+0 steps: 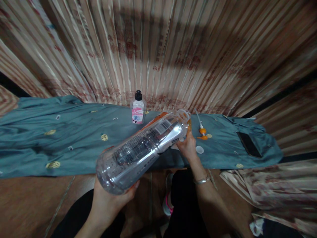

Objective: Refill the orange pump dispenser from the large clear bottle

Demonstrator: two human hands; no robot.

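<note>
A large clear plastic bottle (138, 153) with a printed label and barcode lies tilted across my two hands, its uncapped mouth up to the right. My left hand (109, 198) is closed around the base from below. My right hand (188, 145) grips the bottle near the neck, its fingers partly hidden behind it. Orange shows along the bottle's far edge; I cannot tell whether it is part of the bottle. Right of that hand lie an orange pump top (202, 132) with a tube and a small white disc (199, 149).
A small clear bottle (138, 112) with a black cap and pink label stands at the back of the cloth-covered surface (79, 138). A dark phone-like slab (249, 144) lies at the right. Pleated curtains (153, 49) hang behind. A tiled floor (143, 191) shows below.
</note>
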